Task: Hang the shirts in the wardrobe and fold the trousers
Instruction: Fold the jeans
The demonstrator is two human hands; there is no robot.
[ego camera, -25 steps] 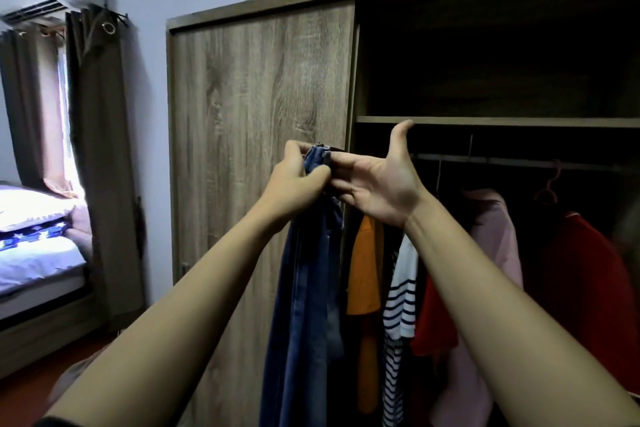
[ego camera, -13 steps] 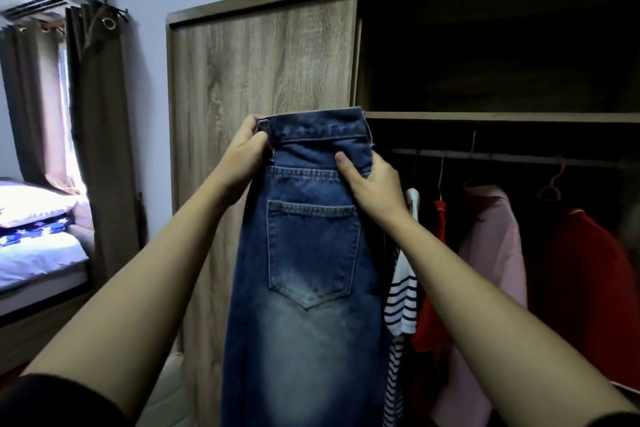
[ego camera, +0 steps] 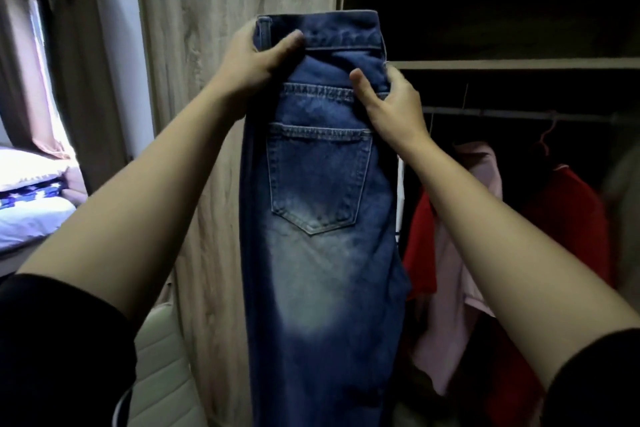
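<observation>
A pair of blue jeans (ego camera: pixel 322 225) hangs lengthwise in front of me, folded in half with one back pocket facing me. My left hand (ego camera: pixel 256 59) grips the waistband at its left corner, thumb across the front. Just below the waistband my right hand (ego camera: pixel 391 104) pinches the right edge. Behind the jeans stands the wardrobe (ego camera: pixel 221 114), its right half open. On its rail (ego camera: pixel 519 113) hang a pink shirt (ego camera: pixel 460 253) and a red shirt (ego camera: pixel 568 229). The jeans' lower legs run out of the frame.
The wardrobe's wooden sliding door (ego camera: pixel 194 45) covers the left half. A shelf (ego camera: pixel 519 63) runs above the rail. A bed (ego camera: pixel 27 204) with white bedding and a dark curtain (ego camera: pixel 76 62) lie at the left. A pale cushioned seat (ego camera: pixel 162 374) stands below.
The jeans, first held bunched as a narrow strip, are now spread flat with the back pocket facing me. My hands have moved apart along the waistband and my view has tilted down.
</observation>
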